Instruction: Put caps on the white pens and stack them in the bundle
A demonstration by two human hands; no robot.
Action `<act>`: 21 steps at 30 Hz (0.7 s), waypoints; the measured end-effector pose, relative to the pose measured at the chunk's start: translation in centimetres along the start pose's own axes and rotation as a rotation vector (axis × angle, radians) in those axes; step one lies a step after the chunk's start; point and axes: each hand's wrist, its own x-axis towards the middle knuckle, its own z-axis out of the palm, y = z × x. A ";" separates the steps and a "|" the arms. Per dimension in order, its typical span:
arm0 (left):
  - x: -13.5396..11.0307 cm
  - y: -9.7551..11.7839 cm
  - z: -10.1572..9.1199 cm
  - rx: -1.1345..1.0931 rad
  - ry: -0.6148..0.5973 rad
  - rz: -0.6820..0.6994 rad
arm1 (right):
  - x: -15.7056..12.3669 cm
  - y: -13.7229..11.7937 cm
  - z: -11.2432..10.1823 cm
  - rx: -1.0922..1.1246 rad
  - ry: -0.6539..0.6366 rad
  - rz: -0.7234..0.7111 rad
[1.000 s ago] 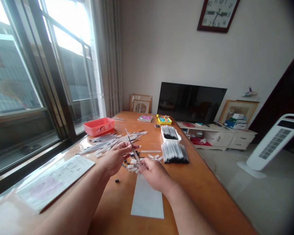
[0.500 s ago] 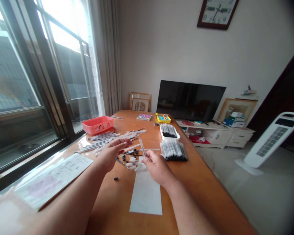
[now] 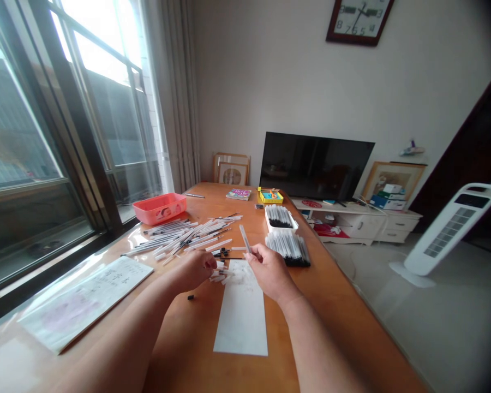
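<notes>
My right hand grips a translucent white pen barrel, tilted with its upper end pointing away from me. My left hand is lowered to a small pile of white and black pen caps, fingers curled together; whatever they pinch is hidden. Beneath my right hand lies a long sheet of white paper. Beyond my left hand, loose pen barrels and refills are spread in a heap. Pens with black ends lie stacked to the right of my right hand.
A white container of pens stands behind the stack. Farther off are a red plastic basket, a booklet and a yellow box. A notebook lies at left, and a single black cap lies near my left wrist.
My left hand has moved down to the caps, its stretched fingers now curled in. My right hand still holds the pen barrel, now tilted further left. The view has shifted slightly.
</notes>
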 end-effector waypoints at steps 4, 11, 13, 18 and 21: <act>-0.2 0.0 -0.1 0.100 -0.007 0.018 | 0.0 -0.3 0.0 0.004 0.006 0.011; 0.1 -0.5 -0.1 0.065 -0.027 -0.012 | 0.0 -0.2 0.0 -0.002 -0.002 -0.010; 0.3 -1.1 -0.3 -0.038 -0.013 -0.030 | -0.1 -0.2 0.0 -0.004 -0.008 -0.013; 0.8 -2.0 -0.6 -0.042 0.003 -0.064 | -0.2 -0.3 -0.1 -0.025 -0.014 -0.036; 0.8 -2.2 -0.6 0.095 -0.025 -0.053 | -0.2 -0.2 -0.1 -0.025 -0.011 -0.035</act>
